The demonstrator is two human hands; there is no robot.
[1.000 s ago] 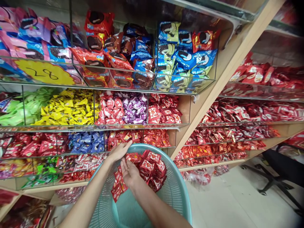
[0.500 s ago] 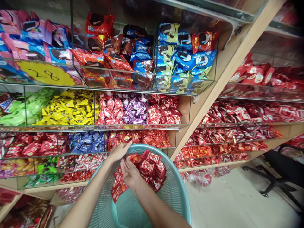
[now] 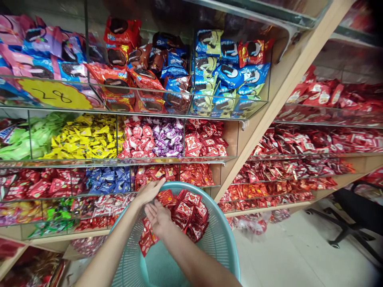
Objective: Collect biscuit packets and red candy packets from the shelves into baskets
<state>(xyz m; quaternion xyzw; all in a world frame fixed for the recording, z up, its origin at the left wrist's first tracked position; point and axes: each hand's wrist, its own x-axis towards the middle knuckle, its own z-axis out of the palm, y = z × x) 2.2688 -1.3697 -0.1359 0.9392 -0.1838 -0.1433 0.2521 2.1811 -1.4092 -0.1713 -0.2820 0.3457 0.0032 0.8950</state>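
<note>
A teal plastic basket (image 3: 220, 255) with perforated sides is below me. My left hand (image 3: 150, 192) is at its far left rim, closed against the edge, with some fingers hidden. Inside the basket, my right hand (image 3: 158, 217) is open with the palm turned up and fingers a little apart, holding nothing that I can see. Red candy packets with white hearts (image 3: 191, 211) lie in a heap just right of it. More red packets (image 3: 146, 239) are under and left of that hand, partly covered by it.
Shelves with clear dividers hold yellow-wrapped candies (image 3: 86, 137), purple-wrapped candies (image 3: 168, 137) and blue packets (image 3: 109, 179). Above are cookie packs (image 3: 230, 75) and a yellow price tag (image 3: 55, 93). A slanted wooden panel (image 3: 269, 115) separates the right shelves. A black chair (image 3: 353, 215) stands at right.
My right hand has shifted slightly left within the basket, and its fingers have spread a little. My left hand stays at the rim. The view has moved slightly.
</note>
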